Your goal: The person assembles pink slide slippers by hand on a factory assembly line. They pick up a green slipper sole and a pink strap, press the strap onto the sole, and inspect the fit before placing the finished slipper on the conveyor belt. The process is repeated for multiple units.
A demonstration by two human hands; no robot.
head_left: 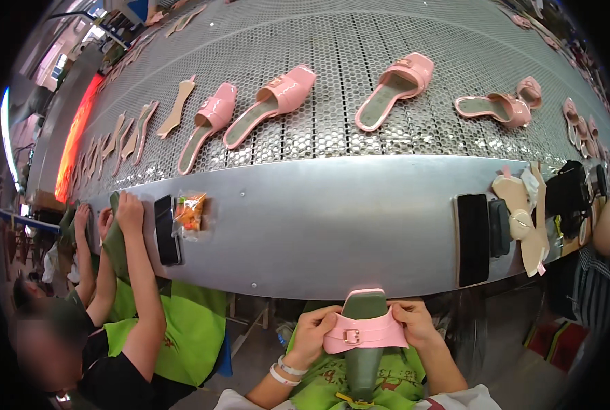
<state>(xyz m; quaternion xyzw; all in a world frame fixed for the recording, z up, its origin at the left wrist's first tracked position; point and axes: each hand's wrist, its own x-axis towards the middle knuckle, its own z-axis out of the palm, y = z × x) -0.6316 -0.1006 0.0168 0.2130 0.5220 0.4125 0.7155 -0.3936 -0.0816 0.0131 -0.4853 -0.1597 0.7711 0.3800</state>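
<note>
A pink sandal strap (pixel 368 333) with a square gold-coloured buckle is stretched between my two hands. My left hand (pixel 311 333) pinches its left end between thumb and fingers. At the opposite end, my right hand (pixel 418 323) grips the strap the same way. The strap lies across a dark green shoe last (pixel 364 369) that stands in front of my lap. Above the strap shows a green insole (pixel 365 305) with a pink rim. I cannot tell whether the strap is fixed to the sole.
A steel ledge (pixel 332 225) separates me from a perforated metal conveyor (pixel 319 41) bearing pink sandals (pixel 395 91) and beige insoles. On the ledge lie a phone (pixel 167 231), an orange snack packet (pixel 191 213), and a larger black phone (pixel 472 239). A co-worker (pixel 133 273) sits at left.
</note>
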